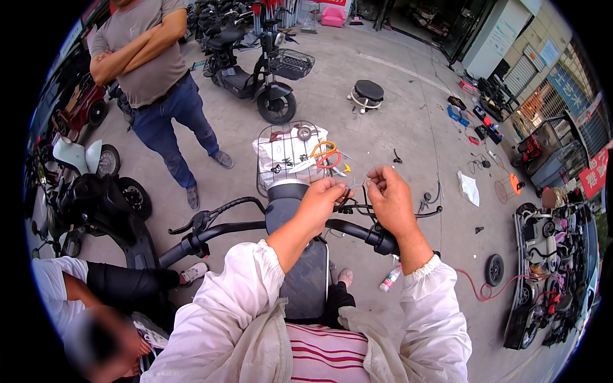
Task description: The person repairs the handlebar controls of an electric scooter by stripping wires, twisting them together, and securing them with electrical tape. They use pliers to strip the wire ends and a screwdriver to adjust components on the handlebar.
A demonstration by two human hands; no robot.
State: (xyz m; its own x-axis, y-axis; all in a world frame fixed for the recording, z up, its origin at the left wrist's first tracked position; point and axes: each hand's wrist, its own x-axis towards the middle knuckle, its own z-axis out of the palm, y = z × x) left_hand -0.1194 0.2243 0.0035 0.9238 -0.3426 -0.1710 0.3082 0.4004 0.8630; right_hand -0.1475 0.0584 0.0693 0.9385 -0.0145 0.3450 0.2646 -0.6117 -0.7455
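Observation:
Over the right half of the black handlebar (220, 228), both of my hands pinch thin wires (355, 186) that meet between my fingertips. My left hand (324, 199) has thumb and finger closed on one wire. My right hand (391, 199) pinches the other side, its fingers curled. The exact join is too small to make out. Dark cables run beneath the hands to the handlebar. Just ahead, the wire basket (259, 167) carries a white bag (274, 150), a tape roll (304, 133) and scissors with orange handles (327, 155).
A person (143, 64) stands ahead left with folded arms; another sits at lower left beside a black scooter (124, 223). Further off are a parked scooter (255, 80) and a round stool (368, 91). On the right lie a bottle (390, 279), tyre (493, 269) and red hose (483, 295).

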